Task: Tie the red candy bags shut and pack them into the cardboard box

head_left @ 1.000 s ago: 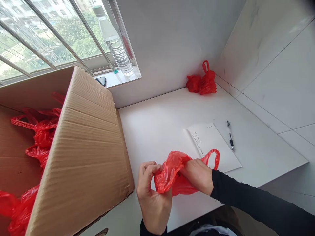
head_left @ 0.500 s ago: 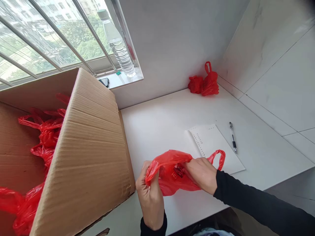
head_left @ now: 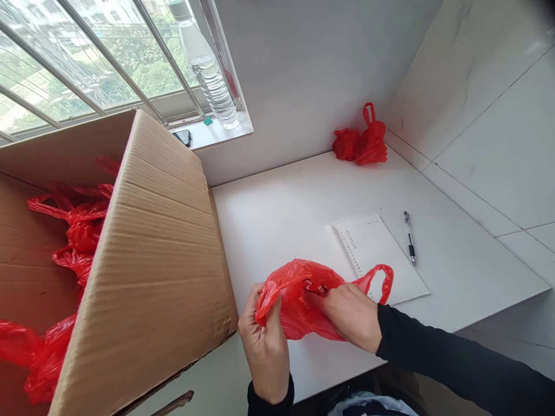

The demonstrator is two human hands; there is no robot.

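A red plastic bag (head_left: 299, 312) is held up with its mouth spread above the white table. My left hand (head_left: 264, 335) grips the bag's left rim, its thumb over the edge and the fingers behind the film. My right hand (head_left: 353, 312) reaches into the mouth from the right, and its fingertips are hidden inside. Beside those fingers, a small dark packet (head_left: 319, 289) with red and white print shows in the bag. One bag handle loops out to the right over the notebook (head_left: 381, 248), which has handwritten lines.
A large cardboard box (head_left: 169, 254) stands at the left with several knotted red bags (head_left: 84, 225) in it. Two tied red bags (head_left: 370, 141) sit in the back corner. A pen (head_left: 410, 238) lies right of the notebook. A water bottle (head_left: 212, 84) and a phone (head_left: 184, 137) rest on the sill.
My right hand has shifted slightly down and to the left in the bag. The printed packet inside shows higher and more plainly. My left hand keeps its grip.
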